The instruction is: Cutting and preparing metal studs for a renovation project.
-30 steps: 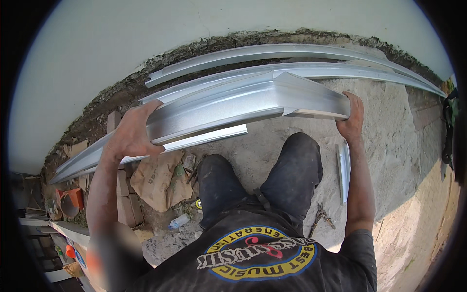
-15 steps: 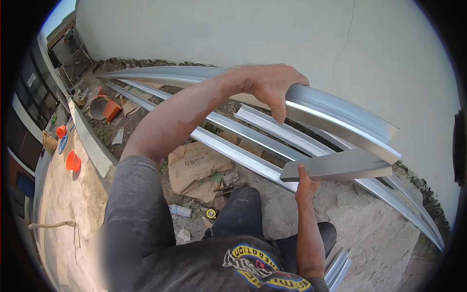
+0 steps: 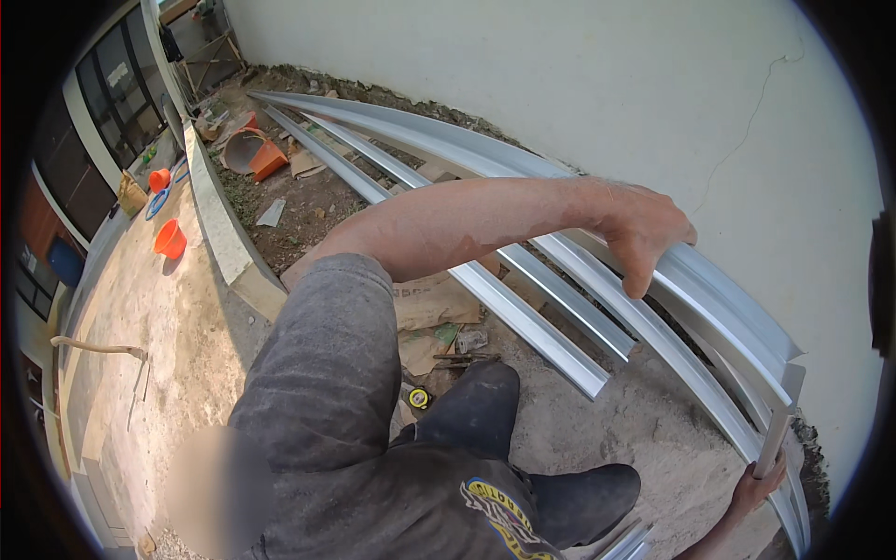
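Within both hands, bent metal channel

Single wide fisheye view from the left of two cameras worn side by side on a person's head, looking down and forward over the body. The dark shirt and left sleeve are closest, at the bottom. The left hand is near, right of centre; the right hand sits toward the lower right. Farther off, a pale wall spans upper right, glass doors upper left. Straight edges bend toward the rim.
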A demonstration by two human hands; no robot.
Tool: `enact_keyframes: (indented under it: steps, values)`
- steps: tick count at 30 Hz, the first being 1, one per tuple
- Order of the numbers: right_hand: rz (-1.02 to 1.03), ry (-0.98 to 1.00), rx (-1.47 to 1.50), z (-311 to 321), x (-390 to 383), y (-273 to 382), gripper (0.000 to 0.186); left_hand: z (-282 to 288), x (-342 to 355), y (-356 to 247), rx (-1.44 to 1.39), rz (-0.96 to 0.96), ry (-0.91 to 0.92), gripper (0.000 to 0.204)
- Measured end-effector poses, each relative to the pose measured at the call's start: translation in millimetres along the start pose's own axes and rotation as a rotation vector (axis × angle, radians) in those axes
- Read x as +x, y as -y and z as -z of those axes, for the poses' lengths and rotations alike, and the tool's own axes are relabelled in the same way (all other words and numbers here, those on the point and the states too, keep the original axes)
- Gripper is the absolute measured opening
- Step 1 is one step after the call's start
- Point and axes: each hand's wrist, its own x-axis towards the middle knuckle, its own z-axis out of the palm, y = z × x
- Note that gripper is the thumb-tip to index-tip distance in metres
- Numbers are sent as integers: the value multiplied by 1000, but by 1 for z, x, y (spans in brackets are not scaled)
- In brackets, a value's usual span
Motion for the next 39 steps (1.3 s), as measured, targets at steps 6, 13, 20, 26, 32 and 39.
enact_keyframes:
  steps: [6, 13, 20, 26, 32, 39]
  values:
    - [-840, 90, 1154, -82, -17, 310, 47, 58, -14, -10, -157, 19, -168, 76]
    - [-823, 85, 1754, -58, 29, 472, 56, 44, -3, -28, -233, -31, -143, 80]
    - [-86, 151, 276, -34, -3, 65, 63, -3, 3, 13, -139, 19, -36, 85]
    - [-26, 92, -74, 17, 21, 40, 66, -26, 22, 26, -70, -18, -9, 85]
    - [-852, 204, 1001, -98, -33, 323, 47, 38, 25, 28, -200, 46, -147, 88]
    - [-765, 307, 1276, -84, -16, 387, 46, 36, 27, 18, -236, 36, -122, 89]
